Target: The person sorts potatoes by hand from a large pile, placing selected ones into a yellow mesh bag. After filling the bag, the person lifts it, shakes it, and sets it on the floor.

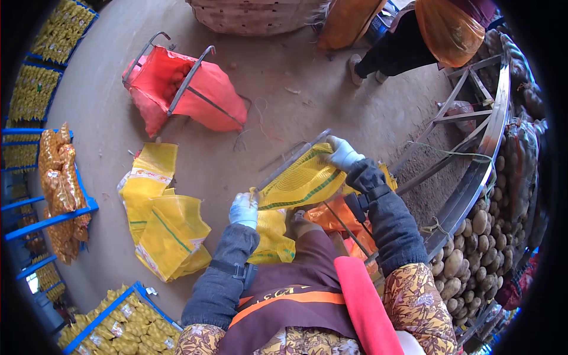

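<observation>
A yellow mesh bag (pixel 305 181) with green stripes is stretched between my two gloved hands, in front of my apron. My left hand (pixel 244 211) is closed on its left edge, and my right hand (pixel 343 154) is closed on its upper right corner. Along the bag's far edge runs a metal bar (pixel 290 160), part of a stand. More yellow mesh hangs below, beside my leg. To the left, several flat yellow mesh bags (pixel 168 225) lie in a loose pile on the floor.
A red sack (pixel 207 100) is held open on a metal frame. At right, potatoes (pixel 473 242) lie behind a metal-edged sorting table (pixel 467 201). Another person (pixel 396 50) stands at the upper right. Blue racks (pixel 50 219) and filled bags line the left.
</observation>
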Demonstrator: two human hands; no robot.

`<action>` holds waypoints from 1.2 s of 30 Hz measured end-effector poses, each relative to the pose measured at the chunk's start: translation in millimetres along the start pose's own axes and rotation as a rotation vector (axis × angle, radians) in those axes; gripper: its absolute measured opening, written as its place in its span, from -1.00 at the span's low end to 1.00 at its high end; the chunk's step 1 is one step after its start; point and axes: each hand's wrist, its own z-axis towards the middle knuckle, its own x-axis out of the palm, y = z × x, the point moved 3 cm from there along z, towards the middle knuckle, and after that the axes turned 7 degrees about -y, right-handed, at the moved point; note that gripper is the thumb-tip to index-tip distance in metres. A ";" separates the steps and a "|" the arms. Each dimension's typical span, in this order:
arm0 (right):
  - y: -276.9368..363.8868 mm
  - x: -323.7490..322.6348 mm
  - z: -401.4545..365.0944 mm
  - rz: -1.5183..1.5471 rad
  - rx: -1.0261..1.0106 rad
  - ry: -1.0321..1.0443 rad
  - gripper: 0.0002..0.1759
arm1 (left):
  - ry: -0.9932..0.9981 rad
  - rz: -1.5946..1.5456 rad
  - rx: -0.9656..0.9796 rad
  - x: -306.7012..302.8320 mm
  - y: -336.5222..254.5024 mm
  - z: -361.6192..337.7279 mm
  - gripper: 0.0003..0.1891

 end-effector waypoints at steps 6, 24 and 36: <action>33.5 -20.5 -67.4 -1.343 -0.229 0.113 -0.09 | -0.058 0.112 0.244 -22.1 -46.3 -59.3 -0.42; 6.4 -76.9 -172.4 -1.758 -0.995 0.678 0.09 | 0.396 0.262 0.870 1.8 -141.9 -119.6 -0.17; -58.2 -92.4 -226.4 -1.876 -1.033 0.629 0.04 | 0.429 0.330 0.886 15.6 -151.8 -137.0 -0.10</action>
